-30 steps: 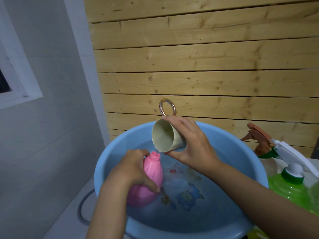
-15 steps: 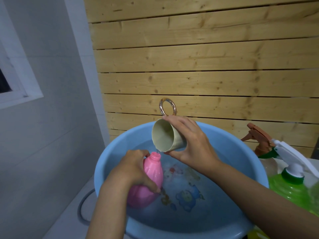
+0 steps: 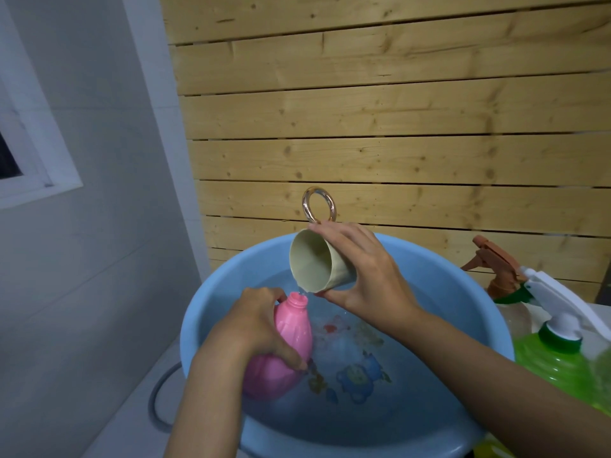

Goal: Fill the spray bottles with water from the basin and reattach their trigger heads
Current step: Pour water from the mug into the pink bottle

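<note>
1. The pink bottle (image 3: 292, 328) is held in the lower middle of the frame, tilted, with its open neck pointing up and right and no trigger head on it.
2. The bottle's body is gripped by the left hand (image 3: 258, 328), with fingers and thumb curled round it; its base lies low in the blue basin (image 3: 228, 285).
3. A beige cup (image 3: 317, 266) is gripped by the right hand (image 3: 367, 276) at frame centre, with the fingers over its top and the thumb under it.
4. The cup is tipped with its mouth to the lower left, and its lip is just above the bottle's neck; a thin trickle is seen between them.
5. A ring handle (image 3: 305, 204) stands up from the cup.
6. Water (image 3: 396, 401) is held in the basin, over cartoon prints on its floor.
7. At the right edge, just beside the basin, a green bottle (image 3: 555, 361) with a white trigger head (image 3: 562, 299) is seen, with a brown trigger head (image 3: 496, 259) behind it.
</note>
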### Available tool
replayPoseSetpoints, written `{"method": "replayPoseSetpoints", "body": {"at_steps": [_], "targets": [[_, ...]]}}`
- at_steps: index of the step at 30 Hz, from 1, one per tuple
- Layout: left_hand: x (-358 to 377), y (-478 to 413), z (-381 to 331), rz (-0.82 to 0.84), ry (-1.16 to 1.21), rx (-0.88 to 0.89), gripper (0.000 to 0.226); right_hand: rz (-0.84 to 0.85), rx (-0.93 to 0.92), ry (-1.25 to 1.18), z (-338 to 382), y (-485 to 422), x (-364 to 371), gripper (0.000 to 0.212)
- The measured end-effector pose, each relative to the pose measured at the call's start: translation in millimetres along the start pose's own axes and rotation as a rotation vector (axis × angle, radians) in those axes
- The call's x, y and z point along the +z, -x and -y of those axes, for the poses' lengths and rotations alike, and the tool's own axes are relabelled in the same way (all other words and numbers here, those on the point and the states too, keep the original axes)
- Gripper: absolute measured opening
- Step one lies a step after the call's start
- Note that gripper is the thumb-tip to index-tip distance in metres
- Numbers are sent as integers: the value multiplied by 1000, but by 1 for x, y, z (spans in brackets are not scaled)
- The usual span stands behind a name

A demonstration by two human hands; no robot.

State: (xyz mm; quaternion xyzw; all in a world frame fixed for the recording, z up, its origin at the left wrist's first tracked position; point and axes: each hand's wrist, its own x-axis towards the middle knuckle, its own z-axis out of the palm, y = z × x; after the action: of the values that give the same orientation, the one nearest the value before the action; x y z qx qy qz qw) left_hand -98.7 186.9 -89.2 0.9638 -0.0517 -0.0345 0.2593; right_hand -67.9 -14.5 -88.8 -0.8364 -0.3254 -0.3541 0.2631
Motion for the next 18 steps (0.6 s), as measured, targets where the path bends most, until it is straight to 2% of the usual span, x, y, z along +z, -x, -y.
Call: {"method": "replayPoseSetpoints", "body": {"at_steps": [18], "targets": [[0,2,-1,-5,-5,0,73,6,1,3,0,1,1,89]]}}
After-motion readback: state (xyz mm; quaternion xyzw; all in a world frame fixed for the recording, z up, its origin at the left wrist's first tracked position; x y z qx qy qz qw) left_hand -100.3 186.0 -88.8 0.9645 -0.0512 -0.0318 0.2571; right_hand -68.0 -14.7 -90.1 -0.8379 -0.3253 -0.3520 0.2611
